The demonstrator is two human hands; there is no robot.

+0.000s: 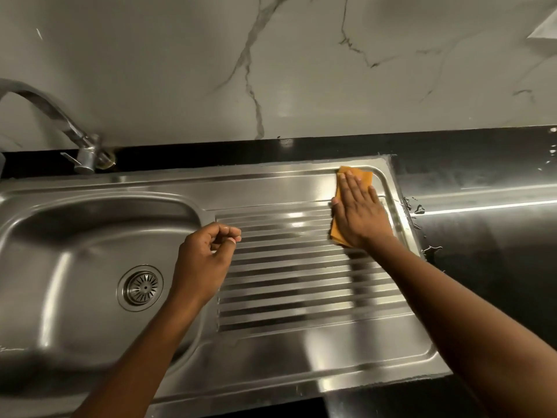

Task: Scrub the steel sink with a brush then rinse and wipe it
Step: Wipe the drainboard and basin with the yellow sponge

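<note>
The steel sink [90, 218] has a deep basin on the left with a round drain [140, 287] and a ribbed drainboard [301, 285] on the right. A folded orange cloth [361, 178] lies at the drainboard's far right corner. My right hand [360, 211] presses flat on the cloth with straight fingers. Above the near edge of the basin, by the drainboard's left end, hovers my left hand [205, 260], its fingers loosely curled and holding nothing. No brush is in view.
A steel tap [81, 152] stands at the back left, its spout arching left. A white marble wall [271, 70] rises behind the sink. The dark countertop [482, 236] to the right carries water drops and small puddles near the sink's edge.
</note>
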